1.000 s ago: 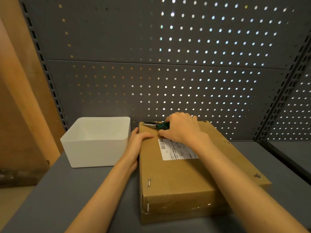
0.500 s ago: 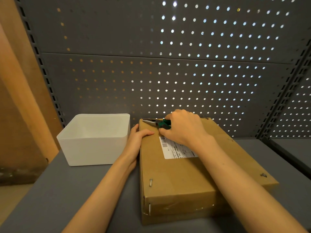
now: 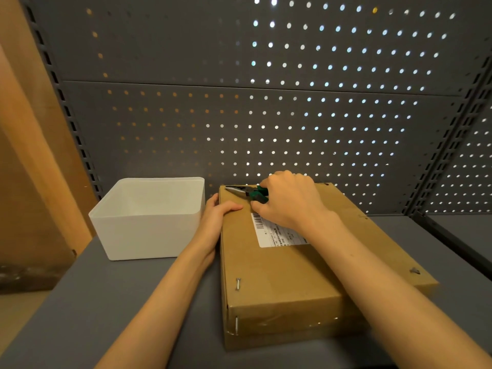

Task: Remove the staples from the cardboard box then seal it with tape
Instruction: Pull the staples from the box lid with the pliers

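Cardboard box [image 3: 287, 278] lay flat on the grey shelf [image 3: 106, 302] beside a white bin [image 3: 149, 222]; looked light, stiff, dentable. Best braced at an edge: left hand [image 3: 217, 217] pressed the far-left side. Right hand [image 3: 290, 198] gripped green-handled pliers [image 3: 251, 193], tips at the far corner. Staples [image 3: 237, 284] remained along the near edge; label [image 3: 277, 233] on top.
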`<action>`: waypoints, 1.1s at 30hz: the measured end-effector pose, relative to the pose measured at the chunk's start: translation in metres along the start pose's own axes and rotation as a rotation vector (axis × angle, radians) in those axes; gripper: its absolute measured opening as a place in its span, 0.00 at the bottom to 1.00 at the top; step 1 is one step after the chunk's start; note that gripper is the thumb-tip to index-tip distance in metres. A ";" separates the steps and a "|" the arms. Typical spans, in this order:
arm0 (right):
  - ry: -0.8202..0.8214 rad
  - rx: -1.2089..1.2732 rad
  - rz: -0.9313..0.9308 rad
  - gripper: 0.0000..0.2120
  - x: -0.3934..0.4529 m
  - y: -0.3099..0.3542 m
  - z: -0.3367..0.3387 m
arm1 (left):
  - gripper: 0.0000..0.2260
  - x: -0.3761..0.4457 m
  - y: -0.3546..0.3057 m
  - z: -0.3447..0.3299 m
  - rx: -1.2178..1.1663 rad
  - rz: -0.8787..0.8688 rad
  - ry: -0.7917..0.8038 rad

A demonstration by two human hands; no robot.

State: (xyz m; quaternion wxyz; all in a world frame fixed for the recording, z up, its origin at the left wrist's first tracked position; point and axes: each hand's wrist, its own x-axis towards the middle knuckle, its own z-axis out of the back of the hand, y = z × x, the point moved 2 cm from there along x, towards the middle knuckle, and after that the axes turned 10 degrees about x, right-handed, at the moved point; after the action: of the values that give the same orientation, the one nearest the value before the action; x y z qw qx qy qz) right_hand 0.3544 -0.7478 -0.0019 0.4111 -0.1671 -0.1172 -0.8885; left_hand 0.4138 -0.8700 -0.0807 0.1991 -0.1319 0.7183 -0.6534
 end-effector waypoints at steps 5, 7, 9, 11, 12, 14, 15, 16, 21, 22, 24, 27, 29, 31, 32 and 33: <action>-0.010 -0.027 0.010 0.16 -0.004 0.001 0.002 | 0.25 0.000 -0.001 0.000 0.011 -0.002 -0.005; -0.010 -0.033 0.008 0.17 -0.008 -0.001 0.003 | 0.25 0.001 -0.001 0.000 0.007 0.002 -0.012; -0.017 -0.034 0.003 0.17 -0.011 -0.002 0.004 | 0.25 0.001 -0.001 0.000 0.009 0.001 -0.009; -0.021 -0.036 -0.005 0.17 -0.013 -0.003 0.005 | 0.25 0.001 0.000 0.000 0.015 -0.004 -0.007; -0.023 -0.034 -0.012 0.16 -0.013 -0.004 0.005 | 0.25 0.001 0.000 0.000 0.016 -0.006 -0.007; -0.026 -0.017 -0.030 0.16 -0.014 -0.005 0.007 | 0.25 0.001 0.001 0.001 0.010 -0.003 -0.010; -0.027 -0.009 -0.038 0.16 -0.015 -0.007 0.008 | 0.26 0.001 0.001 0.001 0.005 0.001 -0.010; -0.029 -0.002 -0.044 0.16 -0.017 -0.008 0.009 | 0.26 0.001 0.001 0.001 0.001 0.004 -0.010; -0.090 0.150 -0.084 0.14 -0.029 -0.017 0.016 | 0.25 0.000 -0.001 -0.001 -0.006 0.001 -0.010; -0.123 0.198 -0.093 0.14 -0.031 -0.018 0.018 | 0.26 0.000 -0.001 -0.001 -0.003 0.003 -0.010; -0.156 0.256 -0.096 0.15 -0.031 -0.016 0.020 | 0.27 0.000 0.000 -0.001 0.004 0.007 -0.012; -0.107 0.262 -0.056 0.16 -0.028 -0.005 0.020 | 0.28 -0.001 0.000 0.000 -0.006 0.008 -0.015; -0.100 0.288 -0.034 0.18 -0.023 0.002 0.020 | 0.28 -0.001 0.000 0.000 -0.015 0.007 -0.026; -0.107 0.312 -0.012 0.20 -0.016 0.010 0.020 | 0.25 0.000 -0.001 -0.001 -0.017 -0.004 -0.034; -0.104 0.310 0.003 0.20 -0.013 0.014 0.019 | 0.23 0.000 -0.002 -0.001 -0.018 -0.013 -0.036; -0.097 0.305 0.019 0.20 -0.009 0.019 0.018 | 0.21 0.001 -0.002 -0.002 -0.019 -0.020 -0.040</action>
State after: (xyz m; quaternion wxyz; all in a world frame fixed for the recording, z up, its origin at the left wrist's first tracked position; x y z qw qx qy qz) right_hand 0.3780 -0.7470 0.0122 0.4339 -0.1467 -0.2691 -0.8472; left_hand 0.4120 -0.8688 -0.0786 0.2055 -0.1538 0.7190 -0.6459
